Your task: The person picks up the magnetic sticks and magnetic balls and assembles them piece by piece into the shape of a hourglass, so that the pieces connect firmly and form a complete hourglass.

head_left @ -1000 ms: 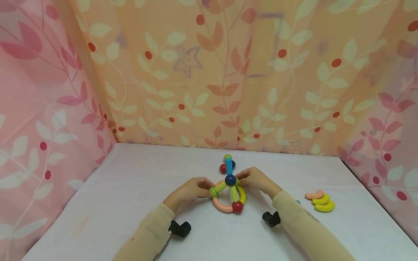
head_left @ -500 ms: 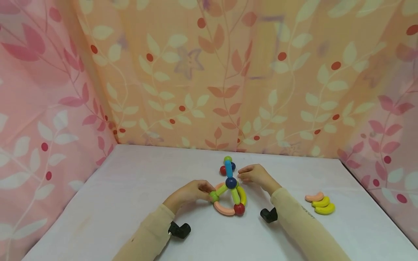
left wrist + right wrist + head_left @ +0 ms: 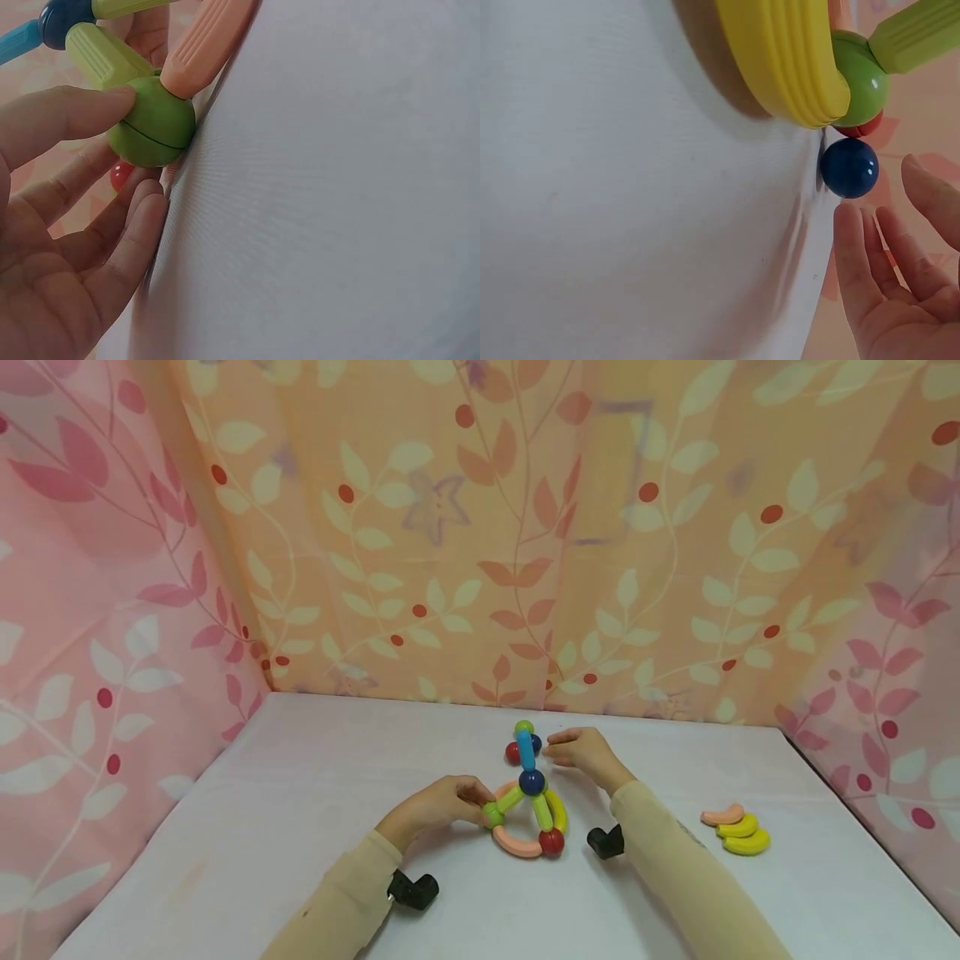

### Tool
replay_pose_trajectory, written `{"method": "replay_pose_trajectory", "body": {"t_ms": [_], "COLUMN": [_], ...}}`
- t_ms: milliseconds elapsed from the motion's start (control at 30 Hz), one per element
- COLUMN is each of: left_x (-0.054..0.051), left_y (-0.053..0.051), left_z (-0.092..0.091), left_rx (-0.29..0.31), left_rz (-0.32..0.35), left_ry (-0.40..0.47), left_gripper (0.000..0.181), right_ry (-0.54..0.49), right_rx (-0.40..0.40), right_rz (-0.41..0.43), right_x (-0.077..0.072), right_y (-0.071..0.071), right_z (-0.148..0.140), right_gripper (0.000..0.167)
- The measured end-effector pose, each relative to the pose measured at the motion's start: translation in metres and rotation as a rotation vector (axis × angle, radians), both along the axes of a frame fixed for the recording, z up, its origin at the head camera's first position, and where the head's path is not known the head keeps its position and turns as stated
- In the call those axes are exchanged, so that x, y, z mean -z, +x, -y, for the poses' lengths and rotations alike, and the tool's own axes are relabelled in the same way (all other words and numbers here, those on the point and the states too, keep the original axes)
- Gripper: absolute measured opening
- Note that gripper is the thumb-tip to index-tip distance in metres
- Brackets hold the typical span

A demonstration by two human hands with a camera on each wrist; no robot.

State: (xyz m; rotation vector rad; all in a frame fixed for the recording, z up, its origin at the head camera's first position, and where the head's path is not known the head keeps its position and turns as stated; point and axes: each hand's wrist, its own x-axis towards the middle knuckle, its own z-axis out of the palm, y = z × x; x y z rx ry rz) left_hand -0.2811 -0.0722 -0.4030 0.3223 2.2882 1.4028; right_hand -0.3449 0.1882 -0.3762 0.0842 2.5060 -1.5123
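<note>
My left hand (image 3: 441,803) holds a green ball (image 3: 492,814) at the left corner of a structure of balls and sticks; in the left wrist view the thumb and fingers lie around that green ball (image 3: 154,124). A dark blue ball (image 3: 532,782) tops the structure, with a blue stick (image 3: 527,750) rising from it and light green sticks (image 3: 542,812) sloping down. A red ball (image 3: 551,842) joins the curved base. My right hand (image 3: 588,755) is open beside a loose dark blue ball (image 3: 849,168), its fingertips close to it; whether they touch is unclear.
A loose red ball (image 3: 513,753) and a green ball (image 3: 524,727) lie behind the structure. At the right of the white table (image 3: 300,877) are a pink curved piece (image 3: 722,815) and yellow curved pieces (image 3: 747,843). Patterned cloth (image 3: 420,568) hangs behind.
My right hand has let go of the structure's right side and moved back toward the loose dark blue ball. The left hand stays on the green corner ball.
</note>
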Motion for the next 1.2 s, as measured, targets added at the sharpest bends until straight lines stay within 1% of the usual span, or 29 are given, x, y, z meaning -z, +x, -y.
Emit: {"method": "replay_pose_trajectory", "body": {"t_ms": [167,333,533,667,833,967,1100,1200], "left_x": [-0.001,0.000,0.001,0.002,0.002,0.003,0.003,0.003], "left_y": [-0.001,-0.003,-0.003,-0.002,0.000,0.001,0.000,-0.001], "left_z": [0.000,0.001,-0.001,-0.003,-0.002,-0.001,0.000,0.002], "left_rx": [0.003,0.004,0.015,0.015,0.004,-0.002,-0.006,-0.006], "left_rz": [0.004,0.002,0.005,0.001,0.012,0.016,0.012,0.012], "left_ry": [0.012,0.021,0.030,0.030,0.018,0.010,0.013,0.013], "left_gripper": [0.027,0.027,0.027,0.028,0.026,0.026,0.026,0.026], "right_ry": [-0.024,-0.004,0.005,0.007,0.030,0.047,0.023,-0.021], "right_rx": [0.017,0.013,0.013,0.033,0.036,0.052,0.056,0.038], "right_rz": [-0.001,0.017,0.036,0.027,0.008,0.011,0.017,0.017], "right_x": [0.000,0.001,0.008,0.011,0.013,0.011,0.003,-0.006], "right_y": [-0.008,-0.017,-0.023,-0.025,-0.025,-0.023,-0.018,-0.013], "right_z": [0.005,0.010,0.012,0.013,0.017,0.019,0.015,0.009], "right_gripper": [0.043,0.047,0.047,0.045,0.038,0.033,0.036,0.039]}}
